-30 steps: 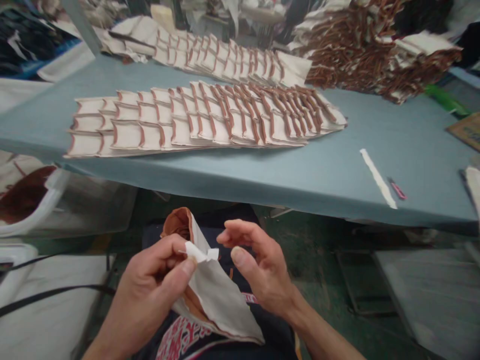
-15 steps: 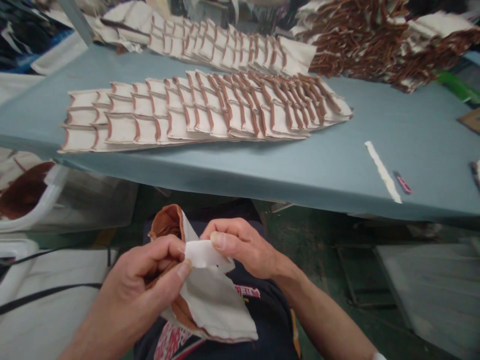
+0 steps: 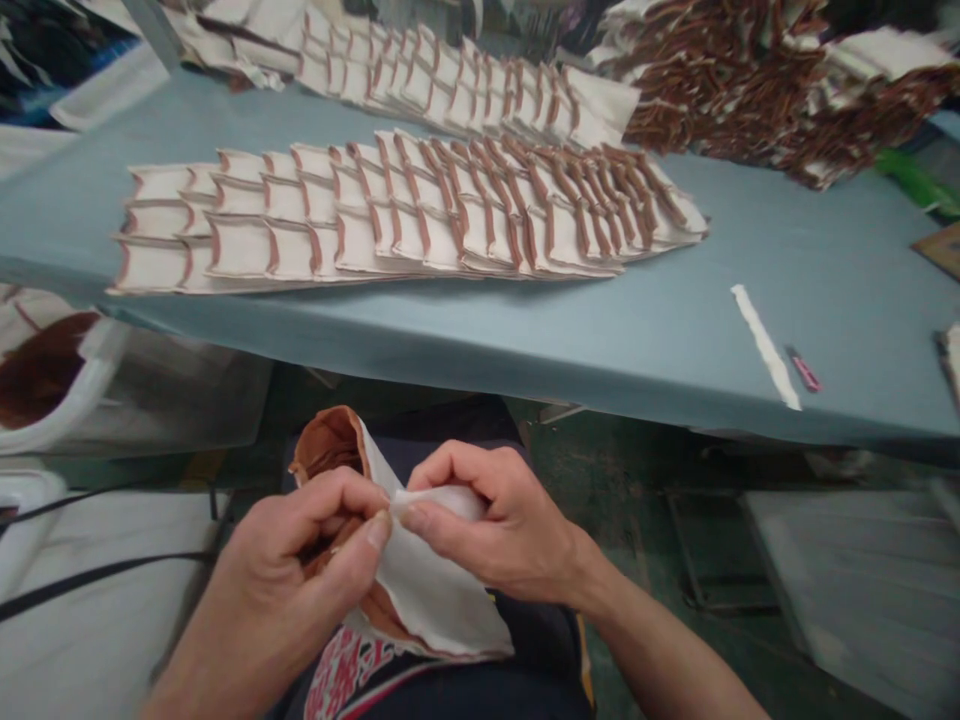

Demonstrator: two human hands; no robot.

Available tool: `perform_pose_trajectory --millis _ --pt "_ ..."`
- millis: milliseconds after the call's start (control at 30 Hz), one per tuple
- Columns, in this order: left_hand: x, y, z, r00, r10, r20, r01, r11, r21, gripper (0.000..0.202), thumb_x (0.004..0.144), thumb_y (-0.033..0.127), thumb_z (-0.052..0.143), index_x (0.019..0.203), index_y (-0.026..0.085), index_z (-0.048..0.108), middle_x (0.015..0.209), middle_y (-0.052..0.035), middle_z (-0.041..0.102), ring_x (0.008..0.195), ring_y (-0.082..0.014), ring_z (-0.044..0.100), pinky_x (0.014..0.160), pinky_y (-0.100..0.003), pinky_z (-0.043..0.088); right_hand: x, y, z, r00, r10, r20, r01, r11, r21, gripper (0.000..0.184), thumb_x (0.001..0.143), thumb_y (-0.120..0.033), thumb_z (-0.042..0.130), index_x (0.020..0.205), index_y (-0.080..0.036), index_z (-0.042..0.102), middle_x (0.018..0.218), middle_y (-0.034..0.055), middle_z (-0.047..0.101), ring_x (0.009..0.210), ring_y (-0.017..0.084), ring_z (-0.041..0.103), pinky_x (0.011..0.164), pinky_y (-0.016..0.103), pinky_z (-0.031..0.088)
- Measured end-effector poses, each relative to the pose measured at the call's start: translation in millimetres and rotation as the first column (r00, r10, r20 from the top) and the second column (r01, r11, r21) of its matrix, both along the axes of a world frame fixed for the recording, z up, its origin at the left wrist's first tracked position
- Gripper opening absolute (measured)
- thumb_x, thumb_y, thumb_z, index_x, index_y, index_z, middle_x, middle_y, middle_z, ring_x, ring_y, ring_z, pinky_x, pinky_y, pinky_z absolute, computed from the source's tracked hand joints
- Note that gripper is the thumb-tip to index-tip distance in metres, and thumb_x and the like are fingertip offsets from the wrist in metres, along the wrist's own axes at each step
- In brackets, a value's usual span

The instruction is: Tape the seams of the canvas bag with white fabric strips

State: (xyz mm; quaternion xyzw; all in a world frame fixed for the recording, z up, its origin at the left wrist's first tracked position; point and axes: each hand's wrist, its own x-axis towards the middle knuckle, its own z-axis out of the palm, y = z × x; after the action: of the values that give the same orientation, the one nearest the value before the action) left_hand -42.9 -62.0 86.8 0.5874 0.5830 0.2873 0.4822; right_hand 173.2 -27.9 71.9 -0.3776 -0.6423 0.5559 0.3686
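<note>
Over my lap hangs a white fabric piece (image 3: 442, 590) with a brown lining, its brown side (image 3: 330, 440) curling open at the upper left. My left hand (image 3: 300, 560) pinches its edge between thumb and forefinger. Close beside it, my right hand (image 3: 487, 520) is closed on a smooth white strip (image 3: 450, 500), thumb on the near side and forefinger curled over it. The two sets of fingertips almost meet at the strip's left end. Whether the strip is joined to the fabric is hidden by my fingers.
Ahead is a blue-covered table (image 3: 652, 330) bearing overlapping rows of white-and-brown fabric pieces (image 3: 420, 215). Behind lies a heaped brown-and-white pile (image 3: 735, 90). A pale strip (image 3: 765, 345) and a small pink tool (image 3: 806, 370) lie at right. A plastic bin (image 3: 180, 390) stands below left.
My right hand has turned and closed further around the white strip, which lay flat between both hands before and now shows folded or edge-on. My left hand has shifted slightly right, still pinching.
</note>
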Motion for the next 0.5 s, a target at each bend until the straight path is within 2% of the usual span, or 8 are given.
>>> perform_pose_trajectory --millis 67,133,233,300,333,400,500 --pt "1 1 1.8 0.999 -0.028 -0.033 0.029 0.999 0.032 0.036 0.097 0.053 0.068 0.076 0.026 0.078 0.053 0.0012 0.069 0.043 -0.0175 0.063 0.042 -0.023 0.047 0 -1 -6.6 0.996 -0.041 0.084 0.022 0.976 0.216 0.028 0.108 -0.046 0.07 0.097 -0.022 0.077 0.077 0.0005 0.075 0.058 0.013 0.058 0.059 0.027 0.044" --pt "1 1 1.8 0.998 -0.017 -0.063 0.026 0.99 0.141 0.031 0.098 0.047 0.068 0.076 0.027 0.078 0.051 0.0033 0.068 0.04 -0.016 0.061 0.041 -0.023 0.045 2 -1 -13.0 0.985 -0.085 0.153 0.01 0.899 0.437 0.03 0.113 -0.042 0.059 0.1 -0.023 0.078 0.08 0.0039 0.079 0.065 0.016 0.066 0.063 0.029 0.047" --pt "3 -2 -1.0 0.988 0.051 -0.143 0.004 0.932 0.363 0.026 0.097 0.042 0.07 0.076 0.03 0.078 0.053 0.0062 0.07 0.039 -0.013 0.061 0.044 -0.023 0.043 10 0 -14.1 0.969 -0.113 0.222 -0.079 0.707 0.703 0.035 0.117 -0.034 0.051 0.1 -0.027 0.081 0.067 0.0007 0.071 0.061 0.016 0.062 0.06 0.031 0.042" --pt "5 -7 -3.5 0.969 0.128 -0.21 -0.018 0.889 0.458 0.023 0.097 0.041 0.072 0.078 0.031 0.08 0.061 0.0063 0.076 0.046 -0.0131 0.066 0.052 -0.024 0.047 18 1 -8.1 0.958 -0.126 0.258 -0.138 0.587 0.798 0.035 0.117 -0.028 0.051 0.099 -0.028 0.081 0.062 -0.0018 0.066 0.056 0.015 0.053 0.055 0.033 0.034" --pt "6 -11 -4.7 0.959 0.17 -0.227 -0.044 0.879 0.475 0.022 0.097 0.042 0.072 0.08 0.032 0.081 0.066 0.0058 0.079 0.05 -0.0137 0.069 0.056 -0.025 0.05 22 2 -4.2 0.954 -0.133 0.269 -0.156 0.545 0.824 0.034 0.116 -0.025 0.052 0.098 -0.029 0.081 0.063 -0.0025 0.066 0.055 0.015 0.05 0.054 0.034 0.031" --pt "9 -18 -7.5 0.951 0.241 -0.196 -0.128 0.878 0.462 0.02 0.099 0.045 0.071 0.087 0.032 0.082 0.074 0.0046 0.082 0.057 -0.0151 0.073 0.06 -0.025 0.052 28 2 2.7 0.945 -0.143 0.293 -0.185 0.505 0.843 0.032 0.113 -0.021 0.058 0.09 -0.03 0.079 0.064 -0.0038 0.066 0.053 0.014 0.043 0.053 0.035 0.026" --pt "11 -26 -12.2 0.959 0.242 -0.146 -0.175 0.914 0.366 0.023 0.099 0.051 0.072 0.104 0.032 0.084 0.079 0.0025 0.083 0.062 -0.0167 0.075 0.058 -0.025 0.053 30 1 5.7 0.922 -0.124 0.367 -0.25 0.534 0.807 0.032 0.105 -0.019 0.067 0.076 -0.03 0.072 0.059 -0.0055 0.059 0.05 0.012 0.032 0.053 0.035 0.023"
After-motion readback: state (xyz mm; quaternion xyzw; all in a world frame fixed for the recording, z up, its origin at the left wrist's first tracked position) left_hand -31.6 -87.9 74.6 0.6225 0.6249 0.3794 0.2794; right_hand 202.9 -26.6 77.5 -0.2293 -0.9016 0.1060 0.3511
